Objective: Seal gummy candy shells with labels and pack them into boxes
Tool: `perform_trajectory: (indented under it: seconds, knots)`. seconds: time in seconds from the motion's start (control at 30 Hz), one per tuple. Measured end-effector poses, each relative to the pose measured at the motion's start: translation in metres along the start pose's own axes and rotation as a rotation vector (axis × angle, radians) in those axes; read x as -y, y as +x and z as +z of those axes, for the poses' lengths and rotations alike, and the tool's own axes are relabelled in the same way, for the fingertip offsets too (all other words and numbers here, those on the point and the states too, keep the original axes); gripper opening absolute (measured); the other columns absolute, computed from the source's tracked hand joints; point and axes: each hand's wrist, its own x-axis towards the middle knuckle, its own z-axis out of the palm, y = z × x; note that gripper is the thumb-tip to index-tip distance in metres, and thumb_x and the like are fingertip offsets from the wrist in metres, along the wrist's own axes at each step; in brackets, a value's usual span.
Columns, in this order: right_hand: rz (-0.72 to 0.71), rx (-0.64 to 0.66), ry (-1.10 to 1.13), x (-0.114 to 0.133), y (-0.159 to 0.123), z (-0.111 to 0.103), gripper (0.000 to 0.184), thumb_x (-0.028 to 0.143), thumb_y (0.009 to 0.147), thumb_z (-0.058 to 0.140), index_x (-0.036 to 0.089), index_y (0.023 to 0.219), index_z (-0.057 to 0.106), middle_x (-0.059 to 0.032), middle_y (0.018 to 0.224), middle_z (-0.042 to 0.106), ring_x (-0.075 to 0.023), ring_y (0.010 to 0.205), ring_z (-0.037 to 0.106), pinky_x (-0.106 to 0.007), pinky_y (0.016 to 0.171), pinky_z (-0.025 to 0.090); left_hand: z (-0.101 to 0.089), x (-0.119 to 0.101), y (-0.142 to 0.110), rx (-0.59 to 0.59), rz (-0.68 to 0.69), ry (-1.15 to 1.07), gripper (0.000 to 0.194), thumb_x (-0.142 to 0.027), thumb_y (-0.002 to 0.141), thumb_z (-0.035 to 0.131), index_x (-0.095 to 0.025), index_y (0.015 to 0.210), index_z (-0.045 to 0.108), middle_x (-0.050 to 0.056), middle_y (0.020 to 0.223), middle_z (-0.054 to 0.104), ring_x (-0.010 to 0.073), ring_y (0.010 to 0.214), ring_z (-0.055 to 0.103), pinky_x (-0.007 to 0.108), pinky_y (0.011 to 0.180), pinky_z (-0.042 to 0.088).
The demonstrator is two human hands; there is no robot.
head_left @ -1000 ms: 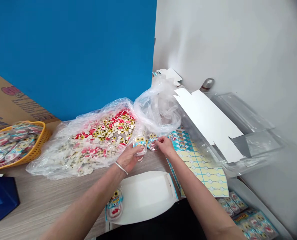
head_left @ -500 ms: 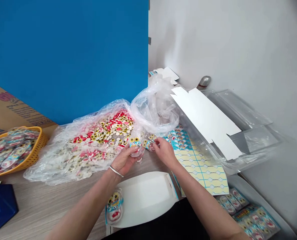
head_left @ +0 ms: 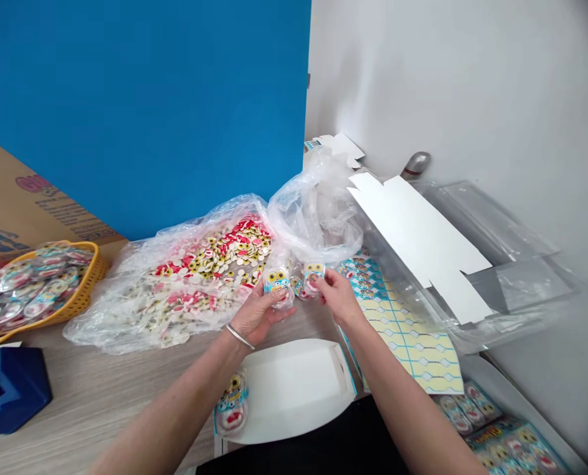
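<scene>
My left hand [head_left: 257, 316], with a bracelet at the wrist, is closed around a clear candy blister pack [head_left: 278, 278] printed with cartoon eyes. Between the thumb and fingers of my right hand [head_left: 340, 297] is a similar, smaller-looking pack [head_left: 314, 270], held up just to the right of the first. Another pack lies partly hidden between the two hands. Nearer to me, below both hands, sits a shallow white carton [head_left: 298, 389]. Clear packs with eyes and red lips [head_left: 233, 406] rest at its left end.
A large clear bag [head_left: 140, 297] of loose eye and lip pieces spreads behind my left hand. Further left are a yellow basket [head_left: 83, 300] of packs and a blue holder [head_left: 26, 389]. Printed sheets [head_left: 417, 343] and clear trays with white card [head_left: 417, 231] lie right.
My right hand has picked up a pack and drawn it slightly away from my left hand. The whole view has shifted a little, with things appearing further right.
</scene>
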Motion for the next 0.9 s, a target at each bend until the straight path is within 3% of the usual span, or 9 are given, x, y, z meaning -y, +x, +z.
perform_trajectory:
  seconds: [0.1, 0.17, 0.33, 0.47, 0.53, 0.7, 0.9]
  knots:
    - [0.048, 0.177, 0.412, 0.016, -0.028, -0.001, 0.035, 0.054, 0.082, 0.066, 0.02, 0.081, 0.059, 0.0021, 0.071, 0.057, -0.0111, 0.053, 0.045, -0.026, 0.047, 0.04, 0.009, 0.0, -0.012, 0.057, 0.017, 0.033, 0.054, -0.024, 0.069, 0.087, -0.024, 0.116, 0.06, 0.005, 0.113, 0.068, 0.0215, 0.094, 0.067, 0.043, 0.079, 0.061]
    - [0.057, 0.263, 0.535, 0.025, -0.048, 0.0, 0.039, 0.054, 0.073, 0.077, 0.02, 0.086, 0.061, 0.0024, 0.072, 0.059, -0.0105, 0.053, 0.047, -0.024, 0.044, 0.039, 0.015, 0.001, -0.024, 0.121, 0.013, 0.047, 0.054, -0.024, 0.07, 0.086, -0.023, 0.117, 0.059, 0.006, 0.117, 0.067, 0.0234, 0.097, 0.067, 0.043, 0.081, 0.06]
    - [0.057, 0.274, 0.432, 0.019, -0.089, -0.006, 0.053, 0.045, 0.067, 0.085, 0.022, 0.106, 0.059, 0.0027, 0.075, 0.062, -0.0114, 0.058, 0.052, -0.024, 0.05, 0.042, 0.023, 0.016, -0.068, 0.125, -0.045, 0.031, 0.057, -0.013, 0.065, 0.08, -0.022, 0.117, 0.06, 0.007, 0.113, 0.069, 0.0201, 0.09, 0.067, 0.035, 0.082, 0.054]
    - [0.015, 0.121, 0.256, 0.0, -0.121, -0.004, 0.055, 0.042, 0.068, 0.084, 0.022, 0.113, 0.06, -0.0043, 0.098, 0.067, -0.0187, 0.085, 0.062, -0.03, 0.068, 0.05, 0.03, 0.041, -0.105, 0.033, -0.018, -0.045, 0.06, -0.013, 0.065, 0.075, -0.023, 0.122, 0.06, 0.006, 0.113, 0.068, 0.019, 0.093, 0.065, 0.031, 0.081, 0.051]
    - [0.046, 0.144, 0.304, -0.007, -0.137, 0.002, 0.053, 0.043, 0.072, 0.08, 0.023, 0.116, 0.06, -0.0065, 0.109, 0.068, -0.0215, 0.097, 0.063, -0.032, 0.076, 0.052, 0.033, 0.054, -0.119, -0.027, 0.015, -0.097, 0.056, -0.014, 0.065, 0.074, -0.022, 0.119, 0.062, 0.005, 0.108, 0.069, 0.0172, 0.09, 0.063, 0.029, 0.079, 0.05]
    - [0.154, 0.242, 0.435, -0.012, -0.163, 0.02, 0.048, 0.047, 0.074, 0.079, 0.023, 0.113, 0.063, -0.0044, 0.1, 0.071, -0.021, 0.087, 0.065, -0.031, 0.072, 0.054, 0.028, 0.075, -0.133, -0.13, 0.013, -0.206, 0.052, -0.012, 0.063, 0.076, -0.02, 0.113, 0.065, 0.003, 0.098, 0.069, 0.0133, 0.082, 0.061, 0.025, 0.076, 0.048]
    - [0.095, 0.2, 0.345, -0.015, -0.167, 0.025, 0.04, 0.051, 0.08, 0.073, 0.021, 0.107, 0.072, -0.0076, 0.109, 0.069, -0.0229, 0.093, 0.065, -0.032, 0.075, 0.055, 0.024, 0.074, -0.135, -0.13, -0.028, -0.316, 0.037, -0.02, 0.072, 0.077, -0.021, 0.107, 0.065, 0.003, 0.1, 0.068, 0.0153, 0.089, 0.063, 0.026, 0.076, 0.052]
